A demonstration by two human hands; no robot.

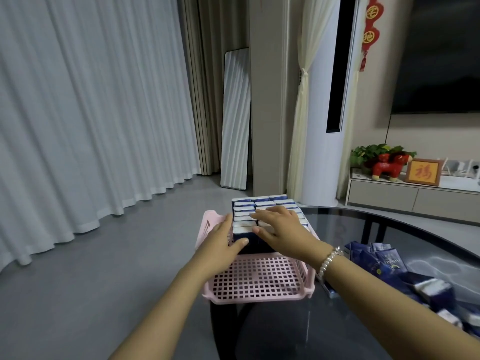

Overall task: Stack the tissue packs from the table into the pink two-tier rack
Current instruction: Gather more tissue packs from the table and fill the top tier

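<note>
The pink two-tier rack [259, 281] stands at the left end of the dark glass table [389, 229]. Rows of blue-and-white tissue packs [262, 202] stand upright in its top tier, filling the far part. My left hand [220, 245] lies against the left side of the nearest packs, its thumb across their front face. My right hand [280, 227] rests flat on top of the packs with straight fingers. Loose tissue packs [426, 287] lie in a heap on the table to the right.
The near part of the rack's top tier is bare pink grid. A white air conditioner column [322, 126], a leaning mirror [235, 120] and a low TV cabinet [415, 196] stand beyond. Grey floor lies to the left.
</note>
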